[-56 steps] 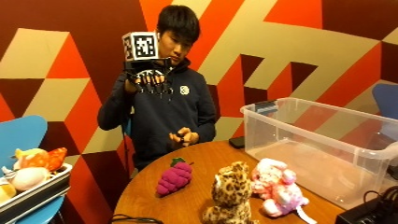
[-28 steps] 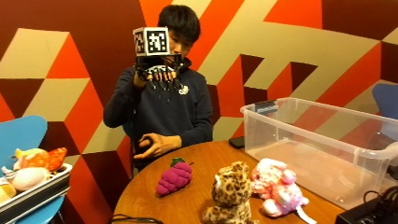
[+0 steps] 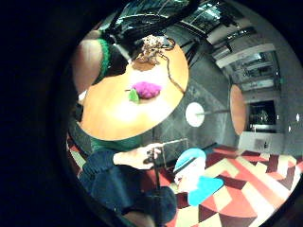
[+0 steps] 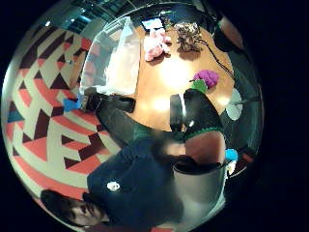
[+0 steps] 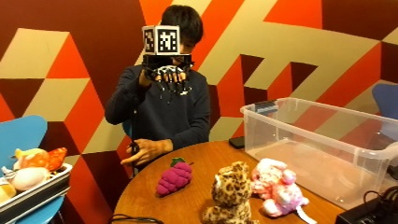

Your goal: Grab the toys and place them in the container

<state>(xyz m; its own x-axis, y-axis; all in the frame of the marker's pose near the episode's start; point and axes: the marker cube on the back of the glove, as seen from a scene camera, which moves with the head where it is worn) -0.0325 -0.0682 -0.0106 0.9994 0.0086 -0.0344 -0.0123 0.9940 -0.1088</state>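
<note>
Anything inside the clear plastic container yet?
No toys show inside the clear plastic container; its see-through walls show a bare floor. The far right end is cut off by the picture's edge.

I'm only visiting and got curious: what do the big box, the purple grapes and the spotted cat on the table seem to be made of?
The big box looks like clear, glossy plastic: the wall pattern shows through its sides. The purple grapes seem soft plush fabric with a matte, bumpy surface and a green cloth leaf. The spotted cat looks like fuzzy leopard-print plush. The table appears to be smooth wood or wood-look laminate, slightly shiny.
</note>
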